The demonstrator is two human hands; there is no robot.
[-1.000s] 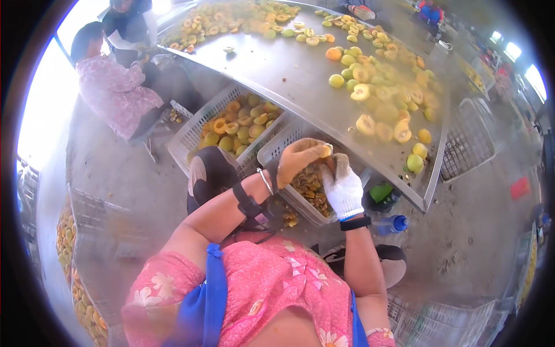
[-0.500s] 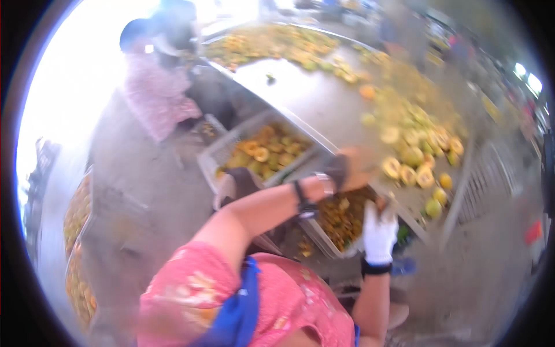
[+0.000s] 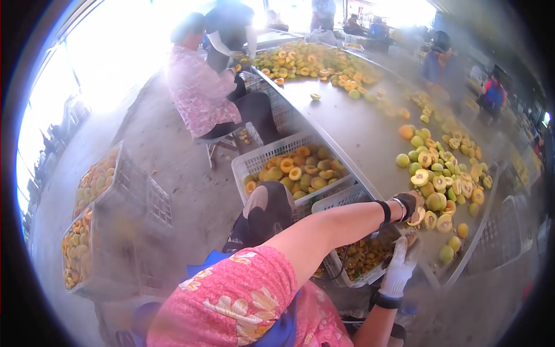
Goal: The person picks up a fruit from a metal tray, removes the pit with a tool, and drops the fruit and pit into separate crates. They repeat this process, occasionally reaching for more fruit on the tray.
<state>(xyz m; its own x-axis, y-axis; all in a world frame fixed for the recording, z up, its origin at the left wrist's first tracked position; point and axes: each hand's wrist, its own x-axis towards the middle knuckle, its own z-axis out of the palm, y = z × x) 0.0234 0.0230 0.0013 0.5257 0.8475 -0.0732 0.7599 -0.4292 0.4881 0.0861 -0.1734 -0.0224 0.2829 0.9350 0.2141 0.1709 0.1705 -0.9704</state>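
My left hand [image 3: 409,205], in a brownish covering with a band and bracelet at the wrist, is at the near edge of the metal table [image 3: 347,124]. Its fingers are bent over a halved yellow fruit [image 3: 416,217] beside the fruit pile [image 3: 442,179]. Just below it is my right hand [image 3: 399,269], in a white glove, closed around something small and brownish that I cannot make out. Under my hands a white crate [image 3: 347,280] holds brown-yellow pieces.
A crate of halved fruit [image 3: 240,173] stands left of the table edge. Stacked fruit crates [image 3: 124,191] are at far left. A seated person in pink [image 3: 199,92] and a standing person [image 3: 222,29] are beyond; another person [image 3: 442,63] is across the table.
The view has shifted, so the table and crates sit differently in it and look sharper. My left hand has moved from above the crate to the fruit at the table edge.
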